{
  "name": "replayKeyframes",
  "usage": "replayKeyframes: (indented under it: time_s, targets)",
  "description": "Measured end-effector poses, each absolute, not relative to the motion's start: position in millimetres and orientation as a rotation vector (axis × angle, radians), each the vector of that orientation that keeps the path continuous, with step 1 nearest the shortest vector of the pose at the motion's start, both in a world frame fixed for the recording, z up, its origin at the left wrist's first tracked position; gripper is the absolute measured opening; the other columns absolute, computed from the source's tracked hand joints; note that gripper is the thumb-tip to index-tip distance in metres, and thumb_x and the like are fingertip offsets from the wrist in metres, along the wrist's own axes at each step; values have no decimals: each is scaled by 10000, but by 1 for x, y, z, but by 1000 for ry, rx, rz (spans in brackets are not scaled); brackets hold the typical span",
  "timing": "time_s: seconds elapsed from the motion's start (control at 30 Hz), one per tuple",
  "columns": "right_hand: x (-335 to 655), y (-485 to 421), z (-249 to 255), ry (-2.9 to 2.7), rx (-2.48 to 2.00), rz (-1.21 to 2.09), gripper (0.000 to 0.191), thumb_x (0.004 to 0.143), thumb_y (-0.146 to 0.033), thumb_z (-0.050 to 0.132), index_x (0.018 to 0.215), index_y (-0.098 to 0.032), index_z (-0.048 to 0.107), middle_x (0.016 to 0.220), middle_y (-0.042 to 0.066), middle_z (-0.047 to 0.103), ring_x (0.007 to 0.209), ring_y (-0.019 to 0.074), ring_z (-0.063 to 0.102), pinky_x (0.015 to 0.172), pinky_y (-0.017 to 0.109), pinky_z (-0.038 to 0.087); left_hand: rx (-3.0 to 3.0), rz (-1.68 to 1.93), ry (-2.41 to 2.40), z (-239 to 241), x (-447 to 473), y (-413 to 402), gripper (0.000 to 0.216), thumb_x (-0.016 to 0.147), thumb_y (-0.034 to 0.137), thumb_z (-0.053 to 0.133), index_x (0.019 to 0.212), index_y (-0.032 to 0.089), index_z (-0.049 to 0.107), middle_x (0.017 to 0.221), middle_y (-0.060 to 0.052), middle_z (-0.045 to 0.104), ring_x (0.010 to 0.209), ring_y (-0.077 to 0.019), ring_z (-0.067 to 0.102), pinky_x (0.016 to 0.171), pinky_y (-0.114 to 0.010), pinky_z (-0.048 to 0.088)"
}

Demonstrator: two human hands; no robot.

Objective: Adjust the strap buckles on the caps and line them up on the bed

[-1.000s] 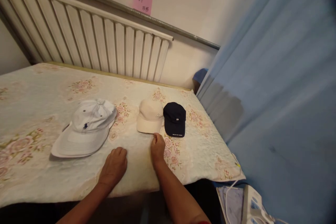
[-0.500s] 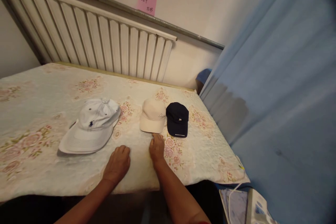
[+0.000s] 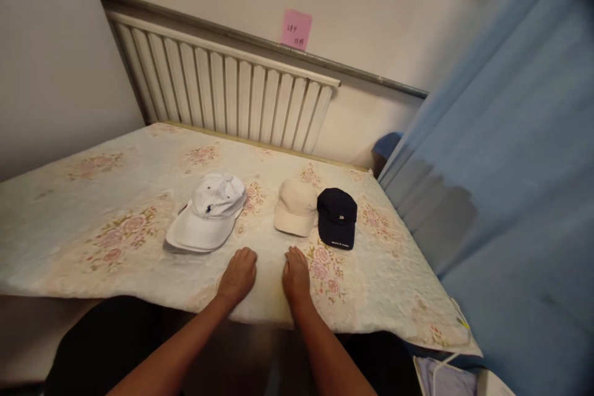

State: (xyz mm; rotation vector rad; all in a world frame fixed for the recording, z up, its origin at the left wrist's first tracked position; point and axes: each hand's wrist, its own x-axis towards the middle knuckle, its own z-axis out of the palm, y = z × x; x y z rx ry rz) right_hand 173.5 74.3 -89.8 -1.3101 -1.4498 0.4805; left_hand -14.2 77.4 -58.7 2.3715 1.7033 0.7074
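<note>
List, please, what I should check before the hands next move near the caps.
1. Left hand empty, resting on the cloth: ok.
2. Right hand empty, on the cloth, short of the beige cap: ok.
3. Beige cap and navy cap side by side, crowns up: ok.
4. White cap apart to the left, crown up: ok.
5. Anything under the caps: cannot tell.
</note>
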Motion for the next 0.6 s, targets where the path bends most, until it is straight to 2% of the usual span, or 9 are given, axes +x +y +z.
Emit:
replayKeyframes:
  time_s: [0.4,0.5,0.6]
  targets:
    - [168,45,-95,-1502,-1289,541,354,787,-76,501,1057,-230,670,1249,68,632,1288,221,454,1147,478,225,2009,1005,1470,-64,-35,67,128,795,143,446,794,182,568,858,-59,567,893,-212,493,869,-379,412]
    - [168,47,-98,-1592,-1338,391,353,806,-77,475,1065,-218,667,1231,82,642,1261,227,484,1118,480,285,1784,1092,1456,-65,-45,68,122,788,222,483,790,176,596,842,-56,608,871,-208,546,859,-376,437]
    - [168,48,-102,-1716,-1394,192,361,822,-76,447,1089,-203,654,1229,94,641,1242,228,503,1088,477,344,1477,1186,1473,-64,-57,72,206,803,309,472,851,153,597,806,-57,641,785,-201,609,767,-367,491]
